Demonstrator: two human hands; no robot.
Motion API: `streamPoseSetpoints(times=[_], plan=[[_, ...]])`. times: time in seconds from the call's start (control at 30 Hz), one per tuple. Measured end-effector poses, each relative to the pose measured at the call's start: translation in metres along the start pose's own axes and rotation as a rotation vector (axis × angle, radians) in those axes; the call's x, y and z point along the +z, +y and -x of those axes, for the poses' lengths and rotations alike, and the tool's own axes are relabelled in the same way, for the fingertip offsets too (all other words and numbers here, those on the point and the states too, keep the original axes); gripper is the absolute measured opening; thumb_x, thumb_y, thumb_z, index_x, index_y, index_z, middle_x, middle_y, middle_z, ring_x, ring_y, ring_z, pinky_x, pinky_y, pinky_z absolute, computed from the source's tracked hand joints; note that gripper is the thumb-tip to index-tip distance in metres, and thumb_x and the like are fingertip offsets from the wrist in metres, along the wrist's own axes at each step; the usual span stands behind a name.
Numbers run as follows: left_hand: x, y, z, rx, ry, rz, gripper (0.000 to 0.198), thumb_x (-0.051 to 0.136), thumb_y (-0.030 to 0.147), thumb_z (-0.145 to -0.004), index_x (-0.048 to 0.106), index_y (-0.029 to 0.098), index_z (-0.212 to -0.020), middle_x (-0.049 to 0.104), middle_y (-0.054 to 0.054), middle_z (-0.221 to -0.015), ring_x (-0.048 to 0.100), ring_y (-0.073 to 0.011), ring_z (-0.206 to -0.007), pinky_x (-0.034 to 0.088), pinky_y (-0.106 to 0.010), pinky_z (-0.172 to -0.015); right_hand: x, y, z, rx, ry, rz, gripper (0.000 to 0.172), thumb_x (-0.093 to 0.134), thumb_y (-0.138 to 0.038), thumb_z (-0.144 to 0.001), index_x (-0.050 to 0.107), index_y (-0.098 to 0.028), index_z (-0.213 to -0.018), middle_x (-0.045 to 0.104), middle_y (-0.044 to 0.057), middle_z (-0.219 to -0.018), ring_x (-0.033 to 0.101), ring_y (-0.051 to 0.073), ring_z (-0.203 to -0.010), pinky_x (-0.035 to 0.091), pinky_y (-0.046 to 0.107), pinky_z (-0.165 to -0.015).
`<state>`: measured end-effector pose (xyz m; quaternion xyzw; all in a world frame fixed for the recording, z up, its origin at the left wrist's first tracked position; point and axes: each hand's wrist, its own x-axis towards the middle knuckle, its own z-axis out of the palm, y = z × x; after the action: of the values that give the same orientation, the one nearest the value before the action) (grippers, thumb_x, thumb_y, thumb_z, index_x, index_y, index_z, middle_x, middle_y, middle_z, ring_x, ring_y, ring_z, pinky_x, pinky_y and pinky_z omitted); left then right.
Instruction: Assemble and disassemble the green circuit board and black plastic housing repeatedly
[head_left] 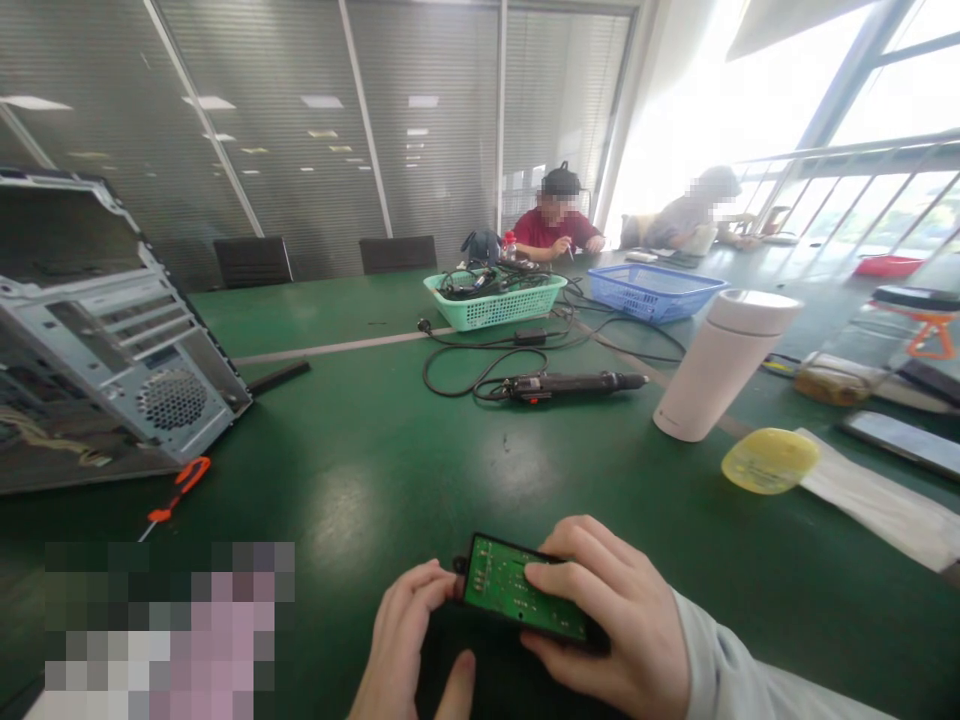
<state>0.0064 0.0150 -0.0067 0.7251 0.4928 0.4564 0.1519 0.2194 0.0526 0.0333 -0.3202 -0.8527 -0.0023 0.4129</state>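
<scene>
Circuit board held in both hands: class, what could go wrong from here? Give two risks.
1. The right hand lays bare fingers across the circuit board while the left hand grips only its end; the fingers might smudge it, or it may slip.
2. The white tumbler stands on the table beyond the board; a reaching arm could knock it over.

A computer case (97,330) is lying at the left edge. A white cup (720,365) is standing right of centre.
</scene>
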Motion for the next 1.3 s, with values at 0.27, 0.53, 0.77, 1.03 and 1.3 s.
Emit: streamPoseSetpoints(times=[0.27, 0.53, 0.77, 1.03, 1.3], plan=[[-0.012, -0.013, 0.0, 0.108, -0.125, -0.095, 0.044, 0.051, 0.009, -0.085, 0.05, 0.026, -0.126, 0.063, -0.01, -0.124, 0.062, -0.0269, -0.117, 0.053, -0.04, -0.098, -0.004, 0.001, 0.001, -0.175, 0.029, 0.177, 0.022, 0.052, -0.031, -0.092, 0.06, -0.017, -0.107, 0.069, 0.007, -0.09, 0.062, 0.021, -0.085, 0.052, 0.035, -0.075], [-0.011, -0.019, 0.002, 0.143, -0.156, -0.112, 0.054, 0.051, 0.009, -0.086, 0.04, 0.028, -0.135, 0.058, -0.012, -0.129, 0.059, -0.0293, -0.12, 0.052, -0.045, -0.099, -0.004, 0.001, 0.001, -0.223, 0.111, 0.238, 0.027, 0.042, -0.033, -0.098, 0.063, -0.017, -0.104, 0.072, 0.005, -0.087, 0.064, 0.02, -0.087, 0.052, 0.033, -0.077], [-0.011, -0.018, 0.0, 0.157, -0.159, -0.07, 0.054, 0.05, 0.01, -0.087, 0.037, 0.03, -0.136, 0.057, -0.011, -0.128, 0.056, -0.029, -0.121, 0.05, -0.044, -0.1, -0.004, 0.003, 0.001, -0.193, 0.096, 0.227, 0.028, 0.046, -0.034, -0.096, 0.062, -0.016, -0.11, 0.072, 0.005, -0.09, 0.064, 0.02, -0.091, 0.052, 0.032, -0.079], [-0.003, -0.005, 0.001, 0.047, -0.039, -0.005, 0.044, 0.045, 0.012, -0.087, 0.048, 0.032, -0.125, 0.06, -0.007, -0.122, 0.056, -0.0282, -0.117, 0.047, -0.044, -0.1, -0.002, 0.004, 0.003, -0.09, 0.066, 0.098, 0.027, 0.057, -0.035, -0.089, 0.058, -0.015, -0.109, 0.071, 0.007, -0.094, 0.065, 0.02, -0.093, 0.054, 0.032, -0.079], [-0.007, 0.0, -0.003, 0.06, -0.079, -0.015, 0.045, 0.047, 0.01, -0.085, 0.049, 0.031, -0.124, 0.061, -0.007, -0.119, 0.057, -0.0274, -0.115, 0.047, -0.044, -0.1, 0.002, 0.001, 0.003, 0.189, 0.053, -0.229, 0.028, 0.067, -0.028, -0.077, 0.057, -0.021, -0.102, 0.065, 0.004, -0.089, 0.061, 0.018, -0.084, 0.05, 0.031, -0.073]])
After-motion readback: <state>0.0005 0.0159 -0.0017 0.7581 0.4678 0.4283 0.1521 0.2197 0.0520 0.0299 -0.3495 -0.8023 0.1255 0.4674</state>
